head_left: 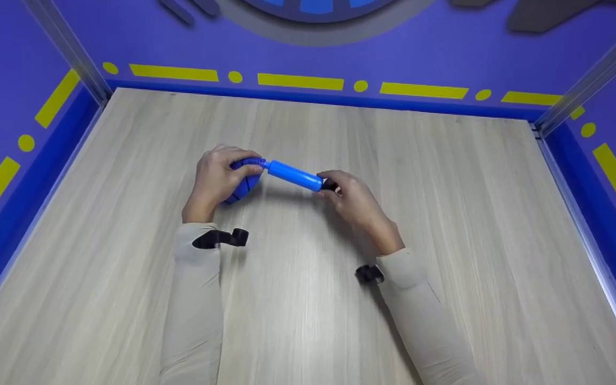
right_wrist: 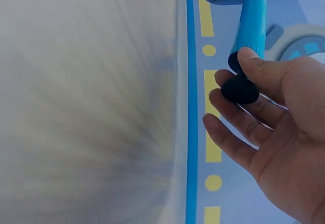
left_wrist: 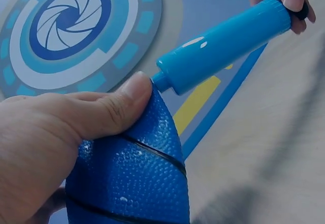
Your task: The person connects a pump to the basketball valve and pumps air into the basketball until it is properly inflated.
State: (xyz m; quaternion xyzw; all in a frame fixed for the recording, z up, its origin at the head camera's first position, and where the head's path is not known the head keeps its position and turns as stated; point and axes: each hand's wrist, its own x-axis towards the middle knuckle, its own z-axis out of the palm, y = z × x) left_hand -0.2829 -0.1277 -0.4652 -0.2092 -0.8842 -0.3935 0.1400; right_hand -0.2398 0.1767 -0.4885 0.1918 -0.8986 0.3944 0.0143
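My left hand (head_left: pixel 216 176) grips a partly deflated blue ball (left_wrist: pixel 137 168) with black lines and a pebbled skin, thumb on its upper edge. A light blue hand pump (head_left: pixel 294 175) meets the ball beside that thumb; whether a needle sits inside the ball is hidden. With thumb and fingertips my right hand (head_left: pixel 356 200) pinches the pump's far end, around its black end cap. In the right wrist view, the black knob (right_wrist: pixel 239 90) of the pump handle shows just below the cap, near the loosely bent fingers. Ball and pump are held above the table.
Beneath the hands lies a wood-grain table (head_left: pixel 297 299). Blue panels (head_left: pixel 308 59) with yellow marks wall its back and both sides, with metal posts (head_left: pixel 70 51) at the corners. Each sleeved forearm carries a small black wrist mount (head_left: pixel 222 238).
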